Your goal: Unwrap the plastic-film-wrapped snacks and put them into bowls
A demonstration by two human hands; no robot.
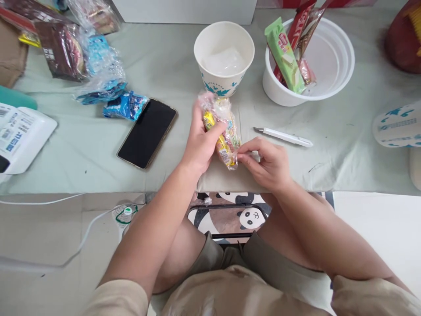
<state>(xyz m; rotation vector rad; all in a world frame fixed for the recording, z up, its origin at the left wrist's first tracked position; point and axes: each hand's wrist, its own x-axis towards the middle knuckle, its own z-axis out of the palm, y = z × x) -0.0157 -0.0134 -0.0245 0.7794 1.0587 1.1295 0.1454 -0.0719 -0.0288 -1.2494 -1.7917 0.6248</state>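
- Black, rectangular phone [147, 133] with a glossy screen is laid slantwise on the pale grey-green, cloth-covered counter [174, 57], to the left of the hands.
- By the left hand [201, 142], the left side of a clear, crinkled plastic packet [225, 148] with yellow patches is gripped, the thumb laid across its middle.
- The packet is held between the hands, just on the near side of a white, round paper cup [210, 79] with teal leaf print; its long axis is slanted from far left to near right. Whether the counter is touched by it cannot be told.
- By the right hand [267, 161], the packet's near right end is pinched between thumb and fingertips; that end is nearer to this hand, the far end to the left.
- A slim, white, grey-tipped cutter [286, 137] is seen beyond the right hand, untouched.
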